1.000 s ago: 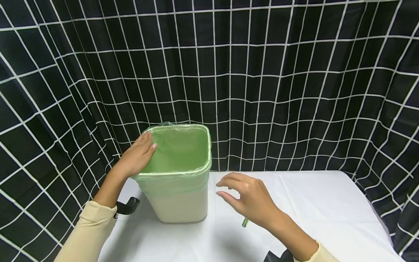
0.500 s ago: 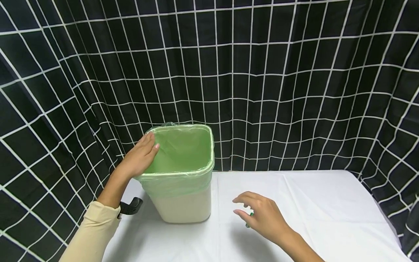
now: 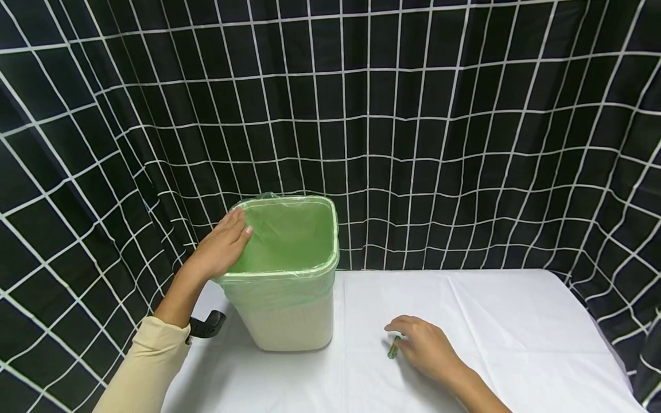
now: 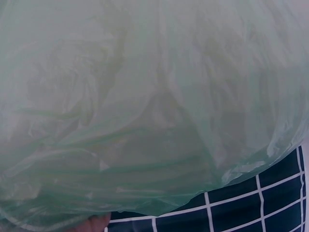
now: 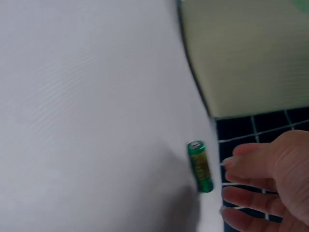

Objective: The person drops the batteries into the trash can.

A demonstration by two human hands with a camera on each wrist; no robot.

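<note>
A small green battery [image 3: 394, 347] with a yellowish band lies on the white cloth in the head view. My right hand [image 3: 426, 347] hovers just over it and partly covers it. In the right wrist view the battery [image 5: 200, 166] lies apart from the loosely bent fingers [image 5: 251, 166], which hold nothing. My left hand [image 3: 219, 246] rests with straight fingers on the left rim of a cream waste bin [image 3: 296, 332]. A thin green bin liner [image 3: 284, 291] is folded over the bin's rim. That liner [image 4: 154, 121] fills most of the left wrist view.
The bin stands upright on the left part of a table covered with white cloth [image 3: 496, 321]. Black curtains with a white grid [image 3: 403, 137] hang behind the table and at both sides.
My right hand has moved right and down from beside the bin to the battery, and its fingers and thumb have drawn closer together. The left hand stays on the rim.
</note>
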